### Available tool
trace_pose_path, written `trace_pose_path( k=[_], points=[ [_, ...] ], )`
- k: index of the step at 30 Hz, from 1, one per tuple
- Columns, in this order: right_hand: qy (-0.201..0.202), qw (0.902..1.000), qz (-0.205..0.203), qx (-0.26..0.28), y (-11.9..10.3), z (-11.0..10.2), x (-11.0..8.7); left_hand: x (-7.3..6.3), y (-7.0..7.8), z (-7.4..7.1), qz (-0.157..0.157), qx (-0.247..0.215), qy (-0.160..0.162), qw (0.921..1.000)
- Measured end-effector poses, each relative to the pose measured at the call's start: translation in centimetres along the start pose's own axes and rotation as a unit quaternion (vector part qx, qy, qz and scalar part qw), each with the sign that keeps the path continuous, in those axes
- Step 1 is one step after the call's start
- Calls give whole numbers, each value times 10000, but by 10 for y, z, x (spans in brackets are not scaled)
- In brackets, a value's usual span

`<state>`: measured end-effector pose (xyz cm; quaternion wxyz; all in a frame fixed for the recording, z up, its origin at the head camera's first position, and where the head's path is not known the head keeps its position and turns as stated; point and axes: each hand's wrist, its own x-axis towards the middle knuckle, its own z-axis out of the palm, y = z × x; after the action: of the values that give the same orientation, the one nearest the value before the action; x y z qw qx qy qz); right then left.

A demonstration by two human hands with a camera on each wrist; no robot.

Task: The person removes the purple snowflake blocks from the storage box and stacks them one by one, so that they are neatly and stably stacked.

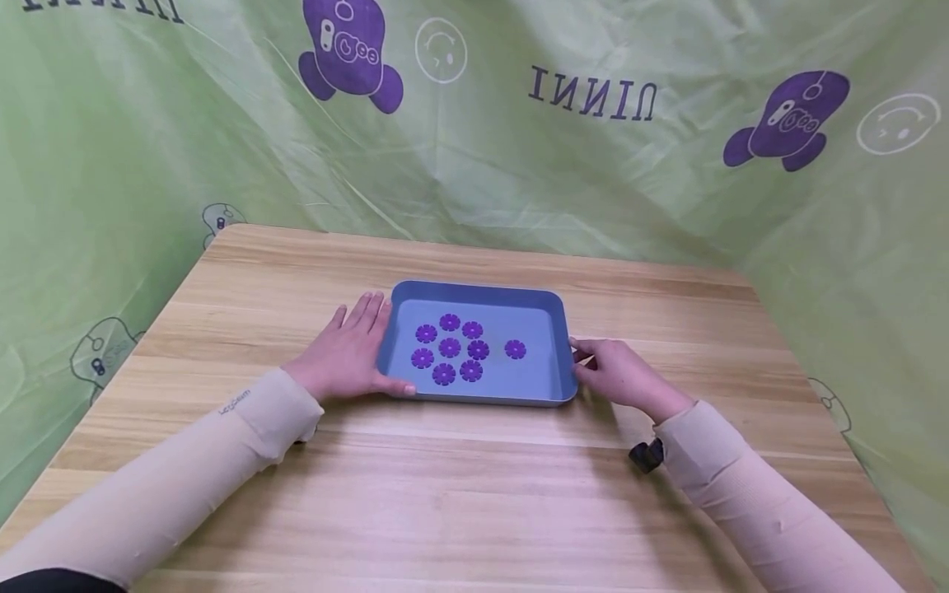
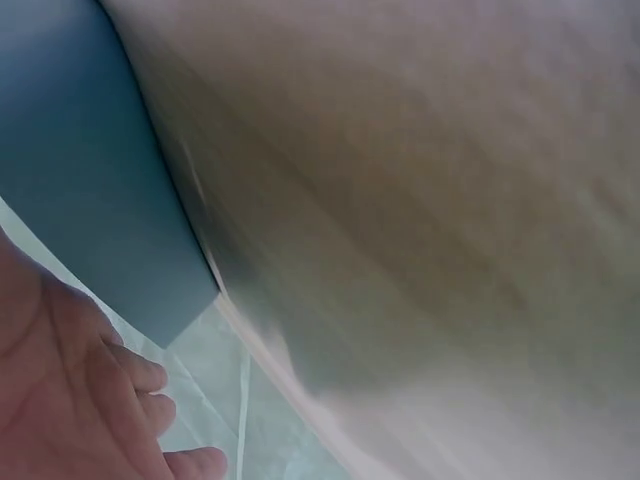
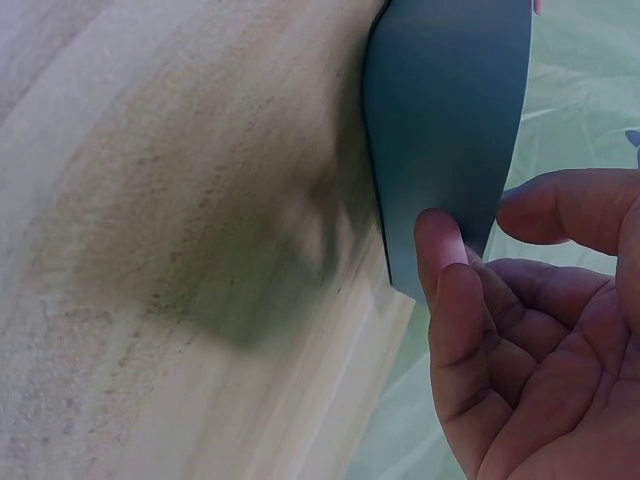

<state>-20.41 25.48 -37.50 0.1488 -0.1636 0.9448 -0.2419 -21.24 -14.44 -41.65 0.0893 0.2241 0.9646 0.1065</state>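
A blue rectangular tray (image 1: 534,380) lies flat on the wooden table, holding several purple notched discs shaped like flowers (image 1: 449,347). Most are clustered on its left half, and a single disc (image 1: 515,349) lies apart towards the right. My left hand (image 1: 352,350) rests along the tray's left side, fingers extended and thumb stretched along the front rim. At the right side, my right hand (image 1: 619,375) holds the tray's edge. The right wrist view shows curled fingertips (image 3: 440,240) against the tray's outer wall (image 3: 450,120) and the thumb at its rim.
The pale wooden table (image 1: 474,494) extends around the tray on all sides. Green fabric (image 1: 474,165) printed with purple figures hangs behind and beside the table. A small black object (image 1: 647,455) sits at the right wrist, by the beige sleeve.
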Motion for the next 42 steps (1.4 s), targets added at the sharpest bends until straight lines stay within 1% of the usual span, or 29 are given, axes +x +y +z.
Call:
trace_pose_path(
  k=[7,10,14,17,20,27,34,36,38,42],
  points=[
    [-19,9999,-83,-104,-1,1,1,2,-3,1,13,25,-120,9999],
    [-53,9999,-53,-136,-2,1,1,3,-2,1,17,57,-204,9998],
    [-98,9999,21,-130,-4,2,1,5,-1,0,-3,-96,-226,9997],
    [-100,9998,-16,-141,-4,2,0,6,-1,-2,-61,-251,-230,9994],
    [-40,9998,-101,-171,-4,1,0,7,-1,-3,-125,-287,-302,9991],
    [5,9997,-147,-206,-3,0,1,9,-1,-5,-127,-394,-344,9986],
    [-22,9974,-192,-688,-9,-7,2,10,0,-5,-91,-388,-402,9984],
    [58,9968,-173,-772,-11,-9,5,10,1,-5,-70,-357,-422,9984],
    [239,9964,-164,-802,-12,-10,9,10,2,-6,-47,-372,-416,9984],
    [611,9954,-241,-695,-17,-10,18,9,2,-7,-11,-382,-391,9985]
  ],
)
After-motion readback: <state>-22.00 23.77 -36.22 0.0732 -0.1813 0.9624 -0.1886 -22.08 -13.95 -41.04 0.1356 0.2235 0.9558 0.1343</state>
